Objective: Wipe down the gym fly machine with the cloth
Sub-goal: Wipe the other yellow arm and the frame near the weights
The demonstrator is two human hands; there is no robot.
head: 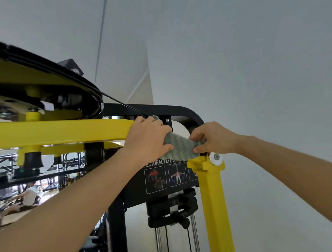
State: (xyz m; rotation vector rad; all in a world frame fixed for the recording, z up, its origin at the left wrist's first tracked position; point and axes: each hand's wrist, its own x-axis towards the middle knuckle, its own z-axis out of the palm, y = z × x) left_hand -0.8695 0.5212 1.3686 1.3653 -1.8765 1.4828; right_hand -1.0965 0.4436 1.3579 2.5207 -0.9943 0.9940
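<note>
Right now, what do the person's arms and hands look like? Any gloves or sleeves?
No gloves! The left hand and the right hand are bare, and no rings show. The left forearm and the right forearm are bare too, with no sleeve, watch or bracelet anywhere in view.

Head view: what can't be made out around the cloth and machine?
Head view throughout.
- cloth: both ends hidden inside the left hand and right hand.
- yellow bar: its end is covered by the left hand.
- label: heading partly covered by the cloth.
- steel rods: cut off by the bottom edge.
- gym behind, at left: blurred, too small.
</note>
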